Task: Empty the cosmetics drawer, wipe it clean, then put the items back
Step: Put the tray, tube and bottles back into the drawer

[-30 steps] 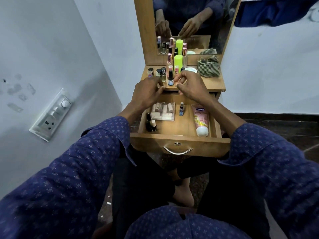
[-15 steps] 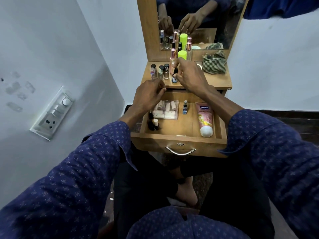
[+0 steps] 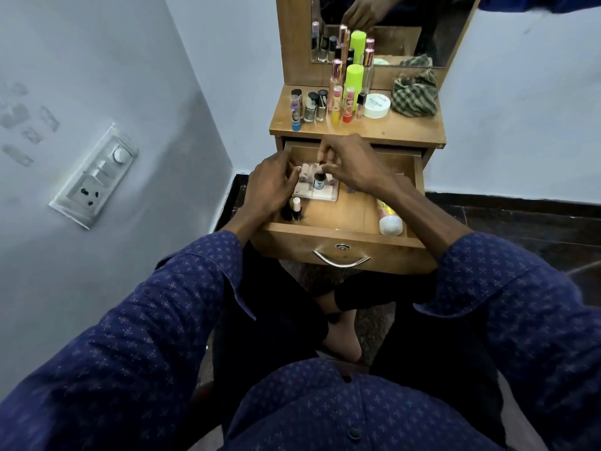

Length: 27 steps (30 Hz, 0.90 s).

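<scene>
Two hands are down inside the open wooden drawer [image 3: 338, 237] of the dressing table. Nearest the front wall, a pale pink tube with a white cap [image 3: 389, 219] lies along the right side, cap toward the handle, and a few small dark bottles [image 3: 294, 208] stand in the front left corner.

Just past those, the left hand [image 3: 271, 187] rests at the left edge of a clear plastic box of pale sticks [image 3: 317, 188]; its fingers curl toward the box, but I cannot tell whether they actually grip it. The right hand [image 3: 349, 164] reaches in from the right and pinches the dark cap of a small blue-labelled bottle [image 3: 319, 181] between fingertips. The bottle hangs upright, long axis vertical, directly under that pinch and over the box, so it looks ready to lift straight up. The right hand is plainly the one in charge of it.

Beyond, on the tabletop [image 3: 419, 130], stand lipsticks, nail polishes, a lime green can [image 3: 353, 79] and a round white jar [image 3: 376, 105], with a checked cloth [image 3: 414, 94] bunched at the right, below the mirror [image 3: 432, 27]. The emptying seems only partly done.
</scene>
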Tool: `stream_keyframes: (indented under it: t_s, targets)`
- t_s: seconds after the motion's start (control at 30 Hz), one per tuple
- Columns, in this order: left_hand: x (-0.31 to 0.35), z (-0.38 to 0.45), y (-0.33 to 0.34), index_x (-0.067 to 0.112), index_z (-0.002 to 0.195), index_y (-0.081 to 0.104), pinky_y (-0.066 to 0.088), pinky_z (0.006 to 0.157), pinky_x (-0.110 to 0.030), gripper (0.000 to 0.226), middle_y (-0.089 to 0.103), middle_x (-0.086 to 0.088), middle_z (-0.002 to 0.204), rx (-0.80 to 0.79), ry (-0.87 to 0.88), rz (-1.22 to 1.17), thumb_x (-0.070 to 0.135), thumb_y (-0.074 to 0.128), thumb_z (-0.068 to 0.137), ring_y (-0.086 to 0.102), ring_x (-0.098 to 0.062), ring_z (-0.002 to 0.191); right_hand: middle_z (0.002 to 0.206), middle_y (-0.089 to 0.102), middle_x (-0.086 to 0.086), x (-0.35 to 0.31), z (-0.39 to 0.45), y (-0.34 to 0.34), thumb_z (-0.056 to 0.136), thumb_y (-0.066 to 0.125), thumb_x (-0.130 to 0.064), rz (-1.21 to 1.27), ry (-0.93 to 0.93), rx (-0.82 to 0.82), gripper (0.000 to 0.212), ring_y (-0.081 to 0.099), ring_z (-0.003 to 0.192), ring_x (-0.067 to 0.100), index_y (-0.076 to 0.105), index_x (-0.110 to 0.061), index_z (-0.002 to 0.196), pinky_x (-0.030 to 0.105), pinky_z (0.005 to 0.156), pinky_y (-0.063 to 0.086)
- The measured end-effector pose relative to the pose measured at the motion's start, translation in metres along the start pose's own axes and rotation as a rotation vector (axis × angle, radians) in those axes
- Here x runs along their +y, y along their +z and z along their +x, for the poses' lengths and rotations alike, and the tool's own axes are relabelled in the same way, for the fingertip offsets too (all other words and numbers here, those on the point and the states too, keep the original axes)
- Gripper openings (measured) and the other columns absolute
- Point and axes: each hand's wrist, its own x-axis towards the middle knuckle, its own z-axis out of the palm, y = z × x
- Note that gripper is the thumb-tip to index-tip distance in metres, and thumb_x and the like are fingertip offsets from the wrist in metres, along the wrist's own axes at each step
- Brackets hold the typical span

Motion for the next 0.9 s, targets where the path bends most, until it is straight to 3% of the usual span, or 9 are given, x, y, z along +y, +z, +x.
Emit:
stream_keyframes:
  t_s: [0.23,0.5,0.9]
  targets:
    - [0.0,-0.002,0.002,0.021,0.107,0.068,0.051,0.076,-0.036,0.02,0.064,0.004,0.111,-0.006,0.003,-0.057,0.037,0.058,0.102,0.064,-0.017,0.095,0.087,0.067,-0.008,-0.004,-0.019,0.028,0.087,0.08,-0.02,-0.123,-0.044,-0.167,0.017,0.062,0.082,0.013,0.068,-0.022,0.099,0.033,0.066,0.047]
    - [0.002,-0.003,0.001,0.02,0.105,0.07,0.052,0.073,-0.036,0.02,0.063,0.004,0.11,-0.016,-0.01,-0.038,0.036,0.059,0.101,0.065,-0.018,0.093,0.08,0.067,-0.009,-0.008,-0.021,0.045,0.085,0.081,-0.008,-0.11,-0.064,-0.192,0.02,0.061,0.074,0.01,0.068,-0.022,0.09,0.035,0.066,0.053]
    - [0.005,-0.003,-0.001,0.017,0.105,0.07,0.055,0.073,-0.037,0.023,0.063,0.004,0.11,-0.013,-0.014,-0.015,0.037,0.059,0.101,0.066,-0.019,0.09,0.081,0.069,-0.01,-0.006,-0.021,0.054,0.083,0.084,-0.012,-0.026,-0.073,-0.154,0.024,0.064,0.072,0.004,0.065,-0.024,0.093,0.038,0.069,0.057]
